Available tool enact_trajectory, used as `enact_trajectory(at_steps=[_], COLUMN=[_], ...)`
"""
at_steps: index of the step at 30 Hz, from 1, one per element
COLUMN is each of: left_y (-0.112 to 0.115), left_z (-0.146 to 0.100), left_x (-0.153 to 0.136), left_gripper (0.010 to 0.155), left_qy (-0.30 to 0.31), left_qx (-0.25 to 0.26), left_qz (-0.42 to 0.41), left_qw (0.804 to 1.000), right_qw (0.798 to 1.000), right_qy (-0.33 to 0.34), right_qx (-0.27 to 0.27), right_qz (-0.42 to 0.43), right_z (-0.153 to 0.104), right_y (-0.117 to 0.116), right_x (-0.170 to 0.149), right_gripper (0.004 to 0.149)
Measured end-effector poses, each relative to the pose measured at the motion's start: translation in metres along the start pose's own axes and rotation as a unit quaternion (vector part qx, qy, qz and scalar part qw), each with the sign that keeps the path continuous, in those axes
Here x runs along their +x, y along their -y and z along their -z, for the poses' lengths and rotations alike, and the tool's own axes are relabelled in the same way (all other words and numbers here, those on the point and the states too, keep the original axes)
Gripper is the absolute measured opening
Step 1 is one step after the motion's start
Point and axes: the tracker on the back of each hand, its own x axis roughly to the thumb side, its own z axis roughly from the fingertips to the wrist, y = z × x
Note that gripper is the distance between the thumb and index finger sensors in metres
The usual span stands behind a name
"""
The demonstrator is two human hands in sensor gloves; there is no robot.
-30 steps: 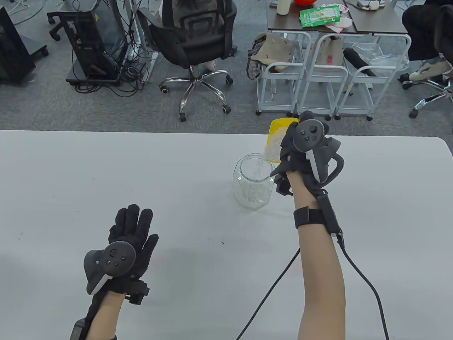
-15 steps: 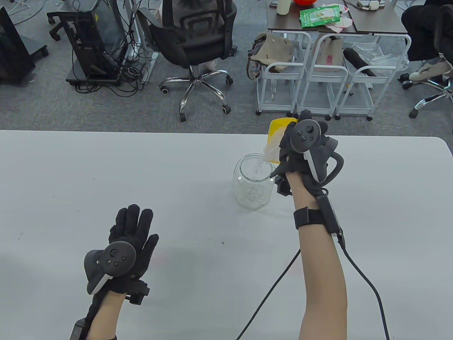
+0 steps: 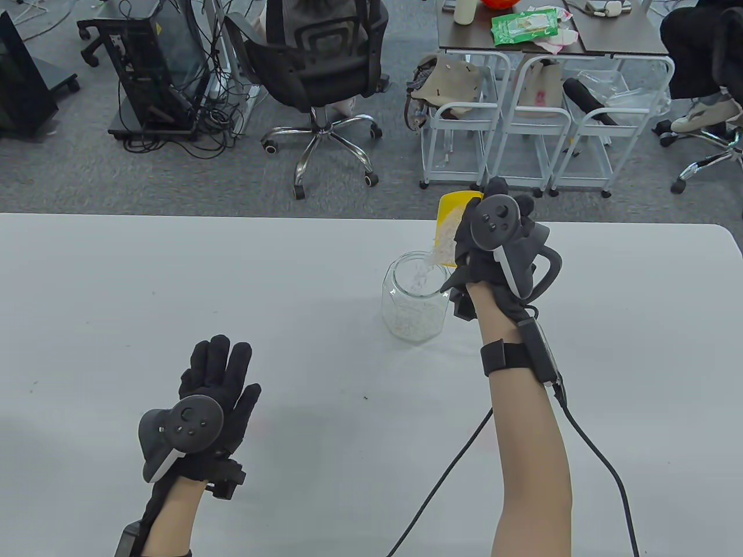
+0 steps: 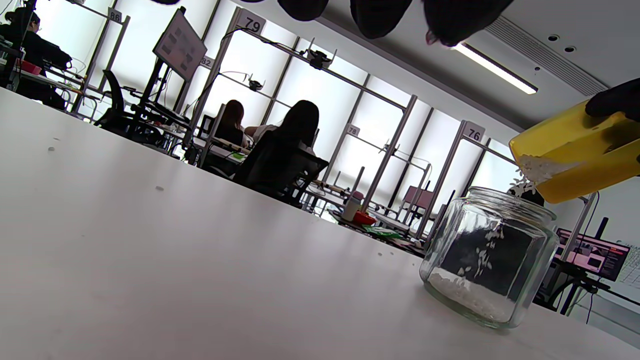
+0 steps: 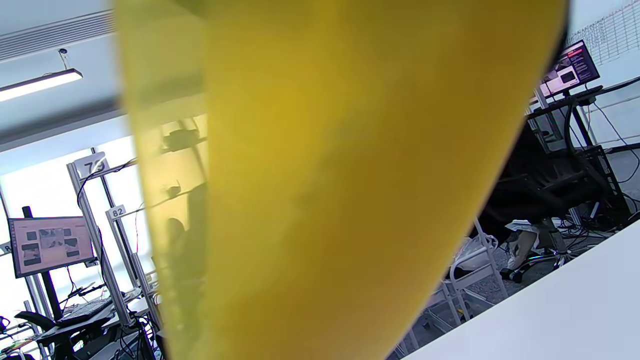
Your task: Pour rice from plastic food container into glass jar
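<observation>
My right hand (image 3: 493, 243) grips the yellow plastic container (image 3: 450, 223), tilted with its low corner over the mouth of the glass jar (image 3: 415, 301). White rice falls from it into the jar. The jar stands upright on the white table (image 3: 290, 301) with a layer of rice at its bottom. In the left wrist view the container (image 4: 575, 155) pours rice into the jar (image 4: 490, 255). The container's yellow wall (image 5: 325, 175) fills the right wrist view. My left hand (image 3: 212, 389) rests flat on the table at the lower left, fingers spread, holding nothing.
A black cable (image 3: 586, 447) runs from my right wrist down over the table. Beyond the table's far edge stand an office chair (image 3: 319, 69), white metal carts (image 3: 522, 116) and a computer tower (image 3: 157, 64).
The container has tipped a little further and shifted slightly left. More rice has gathered in the jar. My left hand has not moved.
</observation>
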Motion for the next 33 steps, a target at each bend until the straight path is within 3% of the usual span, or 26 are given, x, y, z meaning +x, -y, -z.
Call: enact_trajectory(at_steps=[33], left_y=[0.0003], left_z=[-0.0002], left_x=[0.0017], left_gripper=[0.066], left_qy=[0.002], left_qx=[0.000], left_qz=[0.002], left_qw=[1.000], right_qw=[0.998], right_qy=[0.036], right_qx=[-0.019], right_qz=[-0.041], right_z=[-0.0034], right_y=[0.0014], right_x=[0.0085], right_gripper=[0.055])
